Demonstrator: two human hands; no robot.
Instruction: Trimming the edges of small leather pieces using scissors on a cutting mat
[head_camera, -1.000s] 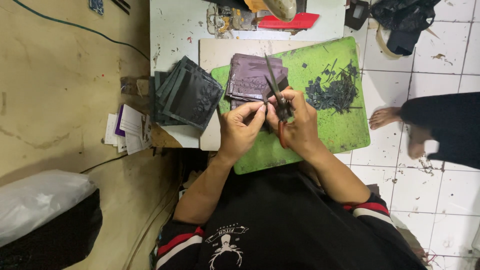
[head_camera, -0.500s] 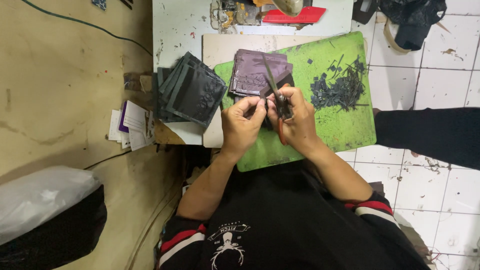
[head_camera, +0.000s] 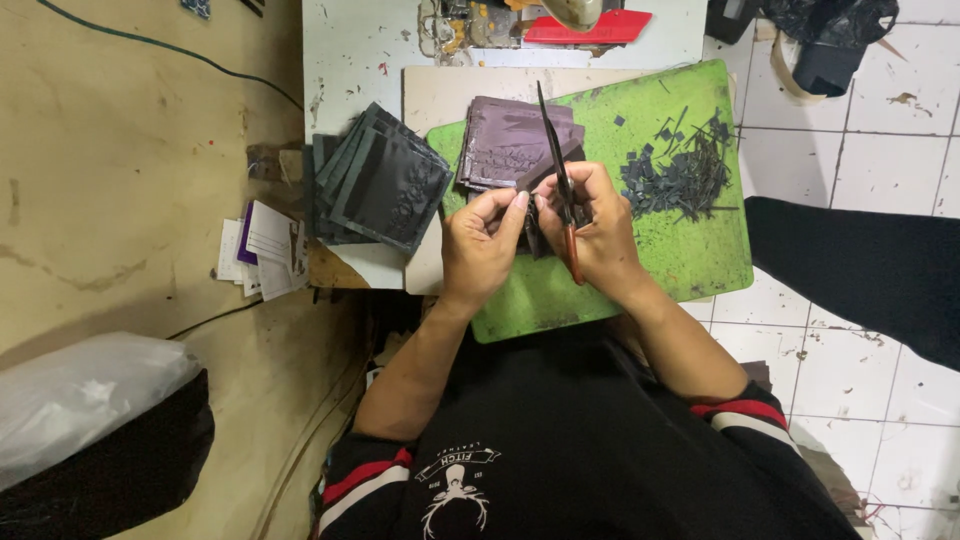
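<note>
I see my right hand (head_camera: 600, 235) clenched around scissors (head_camera: 560, 180), blades pointing away over the green cutting mat (head_camera: 640, 270) on the desk (head_camera: 350, 50). My left hand (head_camera: 480, 245) pinches a small dark leather piece (head_camera: 533, 222) just beside them, near the purple stack (head_camera: 505, 145).

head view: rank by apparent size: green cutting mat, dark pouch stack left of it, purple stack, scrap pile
1. green cutting mat
2. dark pouch stack
3. purple stack and scrap pile: look alike; hands and scissors hide part of the purple one.

Both hands (head_camera: 540, 235) together, grips seemingly closed
</note>
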